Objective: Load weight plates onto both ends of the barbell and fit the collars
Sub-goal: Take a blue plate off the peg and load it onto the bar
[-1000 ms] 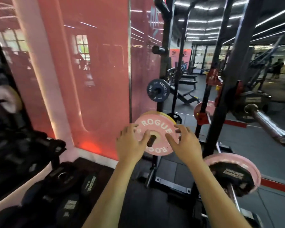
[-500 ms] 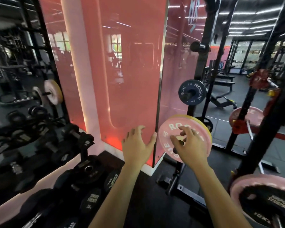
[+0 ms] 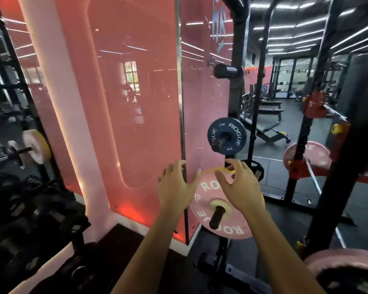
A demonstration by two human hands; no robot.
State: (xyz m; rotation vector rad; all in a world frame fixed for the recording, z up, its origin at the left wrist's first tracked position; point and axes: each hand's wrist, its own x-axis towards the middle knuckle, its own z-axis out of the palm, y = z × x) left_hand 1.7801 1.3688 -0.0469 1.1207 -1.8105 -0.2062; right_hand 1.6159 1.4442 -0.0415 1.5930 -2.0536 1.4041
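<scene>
The left hand (image 3: 175, 187) hovers with fingers spread wide, holding nothing, its fingertips just left of the pink plate (image 3: 223, 206), probably ready to take that rim. The plate hangs on a black storage peg (image 3: 217, 217), round, pale pink, lettered ROGUE in white. The right hand (image 3: 239, 187) lies over its upper face, fingers loosely splayed, gripping nothing, likely about to draw it off

Dim gym lit by ceiling strip lights (image 3: 302, 24), streaked and mirrored as glare on the glossy red wall panel (image 3: 136, 102). An orange glow sits left of the fingers. Edges bend and smear; lower corners blurred.
</scene>
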